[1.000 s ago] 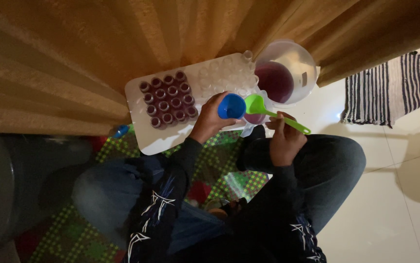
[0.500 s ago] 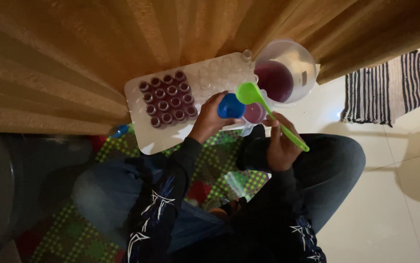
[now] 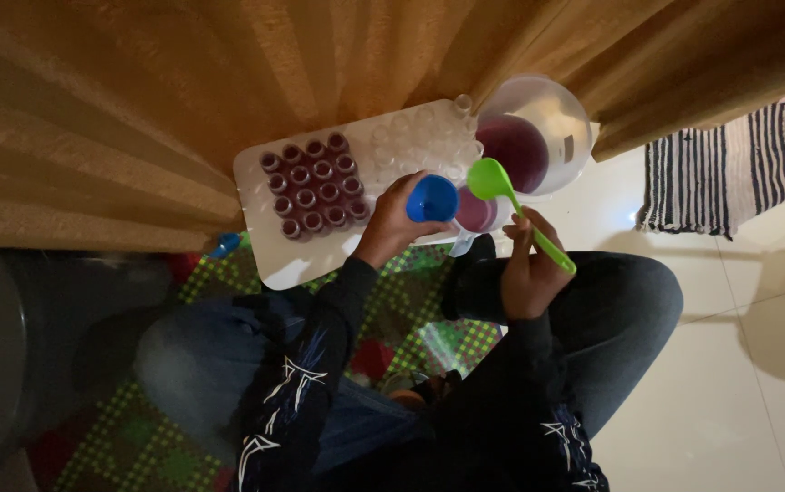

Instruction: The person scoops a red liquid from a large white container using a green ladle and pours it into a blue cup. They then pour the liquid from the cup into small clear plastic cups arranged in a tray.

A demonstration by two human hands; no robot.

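I see the right hand clamped on the ladle, the left hand gripping the funnel; a tilted ladle risks dripping onto the tray.

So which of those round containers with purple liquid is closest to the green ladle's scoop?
The small clear cup just below the green ladle, beside the blue funnel. The big clear bowl sits farther up, and the filled little bottles stand off to the left on the white tray.
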